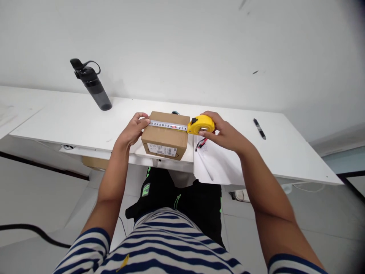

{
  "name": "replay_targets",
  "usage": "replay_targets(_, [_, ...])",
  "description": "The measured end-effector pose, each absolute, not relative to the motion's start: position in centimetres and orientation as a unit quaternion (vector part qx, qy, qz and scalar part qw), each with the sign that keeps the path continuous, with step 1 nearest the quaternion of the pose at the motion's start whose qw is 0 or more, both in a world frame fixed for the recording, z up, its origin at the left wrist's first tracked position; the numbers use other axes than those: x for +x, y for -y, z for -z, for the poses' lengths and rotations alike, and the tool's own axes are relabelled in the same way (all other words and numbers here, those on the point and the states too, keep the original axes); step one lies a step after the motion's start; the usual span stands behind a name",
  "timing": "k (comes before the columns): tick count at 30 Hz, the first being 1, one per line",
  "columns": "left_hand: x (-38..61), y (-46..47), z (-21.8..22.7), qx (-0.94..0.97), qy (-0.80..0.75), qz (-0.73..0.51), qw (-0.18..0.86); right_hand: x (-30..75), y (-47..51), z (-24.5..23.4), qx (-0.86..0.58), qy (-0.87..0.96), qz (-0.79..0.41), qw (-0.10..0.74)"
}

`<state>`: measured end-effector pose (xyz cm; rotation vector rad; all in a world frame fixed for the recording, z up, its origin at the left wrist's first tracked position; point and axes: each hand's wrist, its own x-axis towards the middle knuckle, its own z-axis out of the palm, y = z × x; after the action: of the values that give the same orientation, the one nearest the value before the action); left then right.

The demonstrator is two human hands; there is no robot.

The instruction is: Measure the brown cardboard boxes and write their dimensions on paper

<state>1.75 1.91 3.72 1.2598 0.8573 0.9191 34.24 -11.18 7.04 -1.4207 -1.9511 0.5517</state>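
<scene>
White counter (71, 120) below a pale wall (182, 49), and at its near edge is the cardboard box (165, 139), left hand (131, 130) pinching the blade (167, 126) at the box's left, right hand (224, 133) gripping the yellow tape measure (201, 123) at its right, the blade best kept flat and taut.

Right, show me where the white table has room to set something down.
The table has bare patches left of the left hand, in front of the bottle, and right of the pen, toward the table's right end. The middle is crowded: the cardboard box, tape measure, right hand and papers sit close together.
</scene>
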Motion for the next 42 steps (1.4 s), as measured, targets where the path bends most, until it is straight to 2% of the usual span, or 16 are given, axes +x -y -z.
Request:
replay_targets(14, [0.4,-2.4,-4.5,0.594,-0.398,-0.343,0.61,34.4,10.6,-5.2,-0.522,0.729,-0.27,0.35])
replay_targets(28, [0.9,-2.7,-4.3,0.578,-0.407,-0.36,0.609,34.0,10.7,-4.6,-0.521,0.717,-0.281,0.368])
replay_targets(36, [1.1,-2.9,-4.3,0.569,-0.41,-0.367,0.611,34.7,10.5,0.2,-0.554,0.665,-0.332,0.374])
replay_targets(42, [1.3,-3.0,-4.5,0.566,-0.415,-0.371,0.608,33.6,9.8,2.0,-0.597,0.663,-0.283,0.35])
